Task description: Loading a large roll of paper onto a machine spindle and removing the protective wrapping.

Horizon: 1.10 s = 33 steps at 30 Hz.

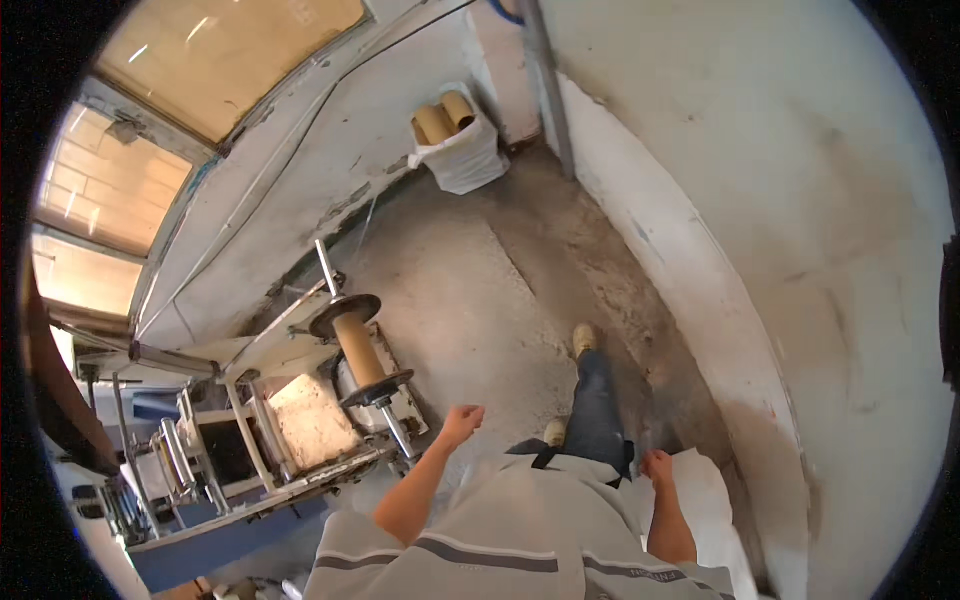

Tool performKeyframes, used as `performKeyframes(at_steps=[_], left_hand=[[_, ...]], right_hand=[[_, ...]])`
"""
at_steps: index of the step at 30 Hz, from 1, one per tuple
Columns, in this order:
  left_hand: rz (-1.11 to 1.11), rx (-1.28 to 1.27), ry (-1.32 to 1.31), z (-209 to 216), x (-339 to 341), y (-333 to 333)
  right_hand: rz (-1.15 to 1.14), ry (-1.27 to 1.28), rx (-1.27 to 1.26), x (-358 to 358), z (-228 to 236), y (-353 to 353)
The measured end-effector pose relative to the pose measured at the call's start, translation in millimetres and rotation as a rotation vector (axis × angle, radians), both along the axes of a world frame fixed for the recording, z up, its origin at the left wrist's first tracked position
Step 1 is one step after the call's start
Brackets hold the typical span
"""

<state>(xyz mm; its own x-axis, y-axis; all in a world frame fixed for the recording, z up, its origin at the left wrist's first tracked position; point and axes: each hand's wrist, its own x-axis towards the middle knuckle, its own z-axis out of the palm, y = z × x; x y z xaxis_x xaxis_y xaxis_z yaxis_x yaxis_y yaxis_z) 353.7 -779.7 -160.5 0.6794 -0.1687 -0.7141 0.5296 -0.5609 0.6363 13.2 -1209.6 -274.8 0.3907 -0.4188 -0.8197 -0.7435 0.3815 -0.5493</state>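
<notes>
My left hand (462, 424) hangs in the air with loosely bent fingers, and nothing shows in it. Closest to it is a metal shaft (398, 430) jutting from a machine's roll stand. A brown cardboard core (358, 348) sits on that shaft between two dark discs, the near disc (377, 388) and the far disc (346, 313). My right hand (657, 466) is low beside my leg, fingers partly bent and apart, with no held thing visible. Next to it lies a white sheet or sack (705, 492); whether they touch I cannot tell.
The machine frame (330, 470) with rollers runs along the left, below windows (115, 195). In the far corner stands a white sack (468, 160) with several cardboard tubes (433, 124). A pale wall (690, 250) bounds the right side. Worn concrete floor (470, 290) stretches ahead of my feet.
</notes>
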Motion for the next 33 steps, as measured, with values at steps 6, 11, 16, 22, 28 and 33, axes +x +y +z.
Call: performKeyframes(at_steps=[6, 11, 16, 22, 28, 33], left_hand=[[0.138, 0.164, 0.239, 12, 37, 15], [0.439, 0.214, 0.14, 45, 62, 61], [0.828, 0.115, 0.056, 38, 163, 118], [1.557, -0.173, -0.193, -35, 264, 279], [1.63, -0.043, -0.138, -142, 331, 378], [1.432, 0.104, -0.116, -180, 313, 368]], right_hand=[[0.622, -0.117, -0.419, 124, -95, -106], [0.5, -0.075, 0.005, 409, 11, -89], [0.66, -0.139, -0.144, 627, 56, -115], [0.929, -0.121, -0.423, 768, 92, -37], [0.946, -0.18, -0.1, 877, 154, 159], [1.024, -0.558, -0.14, 1125, 285, 306]])
